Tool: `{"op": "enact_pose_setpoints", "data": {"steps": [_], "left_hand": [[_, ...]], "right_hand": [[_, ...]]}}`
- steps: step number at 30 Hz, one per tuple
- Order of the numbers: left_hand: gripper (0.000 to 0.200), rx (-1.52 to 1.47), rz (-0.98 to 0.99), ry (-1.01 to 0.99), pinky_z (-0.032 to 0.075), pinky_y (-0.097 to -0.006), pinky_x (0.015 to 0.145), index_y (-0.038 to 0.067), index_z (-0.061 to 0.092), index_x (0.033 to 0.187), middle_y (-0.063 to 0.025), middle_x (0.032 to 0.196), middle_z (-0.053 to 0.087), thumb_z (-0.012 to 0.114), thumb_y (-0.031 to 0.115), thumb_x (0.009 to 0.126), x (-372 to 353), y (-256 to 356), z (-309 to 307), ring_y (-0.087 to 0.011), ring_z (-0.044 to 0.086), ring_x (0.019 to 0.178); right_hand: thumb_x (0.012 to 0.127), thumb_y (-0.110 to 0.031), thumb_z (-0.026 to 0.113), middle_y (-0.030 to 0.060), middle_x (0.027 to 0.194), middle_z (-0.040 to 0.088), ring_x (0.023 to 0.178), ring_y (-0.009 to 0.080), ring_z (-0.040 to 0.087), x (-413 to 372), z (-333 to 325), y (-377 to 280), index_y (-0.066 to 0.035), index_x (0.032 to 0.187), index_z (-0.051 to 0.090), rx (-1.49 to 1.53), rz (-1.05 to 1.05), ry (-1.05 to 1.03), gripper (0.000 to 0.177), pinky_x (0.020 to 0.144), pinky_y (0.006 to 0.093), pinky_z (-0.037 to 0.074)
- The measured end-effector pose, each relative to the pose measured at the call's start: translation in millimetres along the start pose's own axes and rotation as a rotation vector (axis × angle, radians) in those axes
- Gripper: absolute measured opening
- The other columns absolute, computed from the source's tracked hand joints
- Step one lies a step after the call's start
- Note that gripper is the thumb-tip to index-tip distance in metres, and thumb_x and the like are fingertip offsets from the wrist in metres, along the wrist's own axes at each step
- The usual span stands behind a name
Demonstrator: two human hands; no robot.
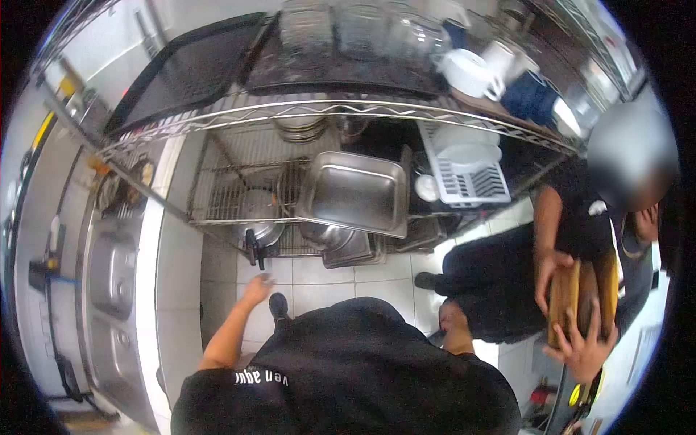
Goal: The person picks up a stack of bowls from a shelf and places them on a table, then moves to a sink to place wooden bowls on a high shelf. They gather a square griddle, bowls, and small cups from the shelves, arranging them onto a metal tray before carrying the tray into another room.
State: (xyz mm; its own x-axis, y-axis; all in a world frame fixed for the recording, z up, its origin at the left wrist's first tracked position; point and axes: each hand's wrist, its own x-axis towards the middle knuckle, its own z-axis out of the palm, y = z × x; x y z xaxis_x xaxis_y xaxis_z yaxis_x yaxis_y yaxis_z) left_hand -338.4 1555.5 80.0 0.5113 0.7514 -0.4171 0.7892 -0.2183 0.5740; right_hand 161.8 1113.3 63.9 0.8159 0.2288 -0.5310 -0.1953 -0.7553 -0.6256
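My left hand (258, 288) hangs over the tiled floor in front of the rack, its fingers small and smeared. Closest to it is the black handle (254, 248) of a metal pot (261, 217) on the lower rack. On my other side, my right hand (452, 316) is lowered beside my body, next to the co-worker's dark clothing, with its fingers mostly hidden. Ahead, a rectangular steel pan (355, 190) sits tilted on the middle shelf. Below that pan are more metal pans (348, 250).
A wire rack (333, 109) spans the front, bearing black trays (188, 69), glass jars (359, 32), a white teapot (470, 72) and a white dish rack (475, 188). At right, a co-worker (507, 275) holds brown, yellow-edged boards (565, 297). Steel sinks (114, 275) line the left.
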Motion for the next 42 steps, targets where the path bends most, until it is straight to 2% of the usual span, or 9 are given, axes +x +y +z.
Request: {"op": "enact_pose_setpoints", "data": {"steps": [4, 5, 7, 11, 13, 19, 30, 34, 42], "left_hand": [[0.035, 0.271, -0.597, 0.336, 0.049, -0.0423, 0.082, 0.001, 0.067, 0.090, -0.0214, 0.091, 0.067, 0.054, 0.034, 0.086, -111, -201, 11, -0.0340, 0.064, 0.093], [0.036, -0.325, -0.916, 0.510, 0.050, -0.0405, 0.083, 0.002, 0.069, 0.089, -0.0199, 0.090, 0.067, 0.055, 0.035, 0.084, -171, -146, -12, -0.0333, 0.064, 0.094], [0.038, 0.142, -0.927, 0.006, 0.049, -0.0406, 0.085, 0.004, 0.069, 0.099, -0.0167, 0.099, 0.067, 0.057, 0.037, 0.084, -223, -290, 58, -0.0321, 0.063, 0.098], [0.035, -0.097, -1.012, -0.052, 0.047, -0.0413, 0.088, 0.011, 0.067, 0.107, -0.0134, 0.113, 0.063, 0.060, 0.036, 0.084, -297, -266, 108, -0.0308, 0.060, 0.106], [0.033, -0.171, -1.202, -0.140, 0.047, -0.0408, 0.089, 0.016, 0.066, 0.111, -0.0133, 0.117, 0.062, 0.060, 0.033, 0.084, -279, -245, 119, -0.0306, 0.058, 0.109], [0.049, 0.080, -0.226, -0.162, 0.047, -0.0483, 0.081, 0.002, 0.067, 0.094, -0.0234, 0.096, 0.064, 0.046, 0.045, 0.087, -159, -197, 84, -0.0425, 0.059, 0.090], [0.048, 0.324, -0.186, -0.276, 0.044, -0.0423, 0.093, 0.005, 0.056, 0.120, -0.0200, 0.118, 0.059, 0.052, 0.040, 0.087, -73, -114, -140, -0.0369, 0.055, 0.109], [0.047, -0.090, 0.330, -0.130, 0.042, -0.0404, 0.097, 0.004, 0.052, 0.126, -0.0198, 0.123, 0.056, 0.051, 0.036, 0.091, -103, -52, -265, -0.0336, 0.054, 0.113], [0.027, 0.220, 0.180, 0.867, 0.048, -0.0374, 0.085, 0.003, 0.061, 0.110, -0.0156, 0.109, 0.063, 0.062, 0.016, 0.086, -145, -40, -425, -0.0311, 0.061, 0.100]], "right_hand": [[0.086, -0.032, 0.060, 0.0065, 0.098, 0.065, 0.084, 0.0203, 0.063, -7, 93, -23, -0.007, 0.109, 0.061, -0.401, 0.086, -0.506, 0.034, 0.075, 0.0407, 0.049], [0.086, -0.029, 0.060, 0.0055, 0.099, 0.065, 0.085, 0.0201, 0.062, 4, 120, -40, -0.008, 0.110, 0.061, -0.412, 0.132, -0.782, 0.032, 0.077, 0.0422, 0.048], [0.088, -0.043, 0.056, 0.0086, 0.092, 0.064, 0.075, 0.0194, 0.062, 34, 159, -94, -0.008, 0.109, 0.055, -0.531, -0.123, -0.896, 0.042, 0.061, 0.0374, 0.049], [0.088, -0.034, 0.055, 0.0109, 0.114, 0.061, 0.089, 0.0226, 0.057, 112, 232, -164, -0.007, 0.121, 0.058, -0.987, -0.748, -1.173, 0.043, 0.082, 0.0374, 0.046], [0.090, -0.032, 0.053, 0.0098, 0.122, 0.057, 0.096, 0.0231, 0.056, 23, 246, -238, -0.010, 0.126, 0.056, -1.215, -0.393, -1.018, 0.042, 0.085, 0.0384, 0.046], [0.090, -0.032, 0.054, 0.0126, 0.117, 0.059, 0.091, 0.0205, 0.057, -65, 290, -276, -0.008, 0.123, 0.056, -1.222, -0.134, -1.029, 0.041, 0.082, 0.0339, 0.046], [0.091, -0.031, 0.054, 0.0112, 0.107, 0.062, 0.091, 0.0181, 0.059, -102, 341, -318, -0.007, 0.114, 0.060, -1.046, -0.206, -1.027, 0.034, 0.077, 0.0315, 0.047], [0.092, -0.031, 0.054, 0.0107, 0.104, 0.063, 0.090, 0.0172, 0.060, -103, 353, -328, -0.006, 0.111, 0.061, -0.959, -0.230, -1.010, 0.032, 0.075, 0.0307, 0.047], [0.090, -0.028, 0.058, 0.0152, 0.100, 0.064, 0.093, 0.0268, 0.061, -186, 381, -424, -0.002, 0.108, 0.061, -0.092, -1.026, -0.568, 0.031, 0.082, 0.0345, 0.047]]}}
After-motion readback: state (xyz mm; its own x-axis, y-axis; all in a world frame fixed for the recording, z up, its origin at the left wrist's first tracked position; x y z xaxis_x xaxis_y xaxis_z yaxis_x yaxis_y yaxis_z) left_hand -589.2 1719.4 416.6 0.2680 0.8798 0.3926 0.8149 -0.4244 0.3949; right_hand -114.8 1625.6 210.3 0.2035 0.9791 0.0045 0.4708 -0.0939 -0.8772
